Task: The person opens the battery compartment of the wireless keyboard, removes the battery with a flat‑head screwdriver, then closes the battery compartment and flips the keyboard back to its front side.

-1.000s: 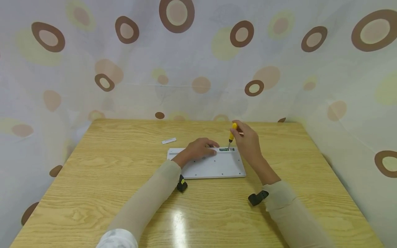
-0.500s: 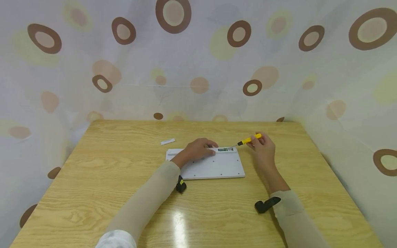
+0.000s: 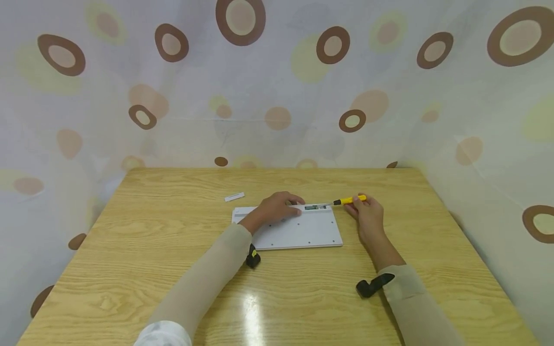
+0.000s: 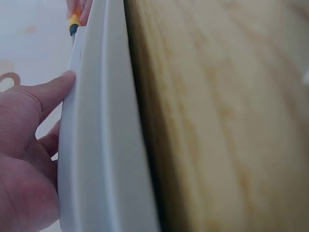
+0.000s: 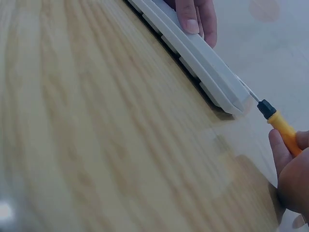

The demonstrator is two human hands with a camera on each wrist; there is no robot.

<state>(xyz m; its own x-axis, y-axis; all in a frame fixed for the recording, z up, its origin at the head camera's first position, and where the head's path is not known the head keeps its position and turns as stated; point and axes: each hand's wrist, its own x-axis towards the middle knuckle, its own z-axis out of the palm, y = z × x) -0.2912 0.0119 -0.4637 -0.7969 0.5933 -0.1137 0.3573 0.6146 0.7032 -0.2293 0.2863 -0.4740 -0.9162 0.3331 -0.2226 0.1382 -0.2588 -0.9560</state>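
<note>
Okay so the desk is a honey-yellow, wood-grain rectangle (image 3: 130,250) with wavy grain running across it, plus a bright white streak of glare (image 3: 253,319) near the front edge. Around the back and both sides there's an off-white backdrop with a retro print (image 3: 259,81), can't tell if it's cloth or plastic. It's got chunky brown rings with pale middles (image 3: 240,19), soft pinkish-tan blobs (image 3: 278,118), washed-out yellow blotches (image 3: 309,60), and a little solid brown oval (image 3: 221,161) just above the far edge. There's also a faint, straight horizontal crease (image 3: 251,120) across the back, and some slight rippling on the left.
</note>
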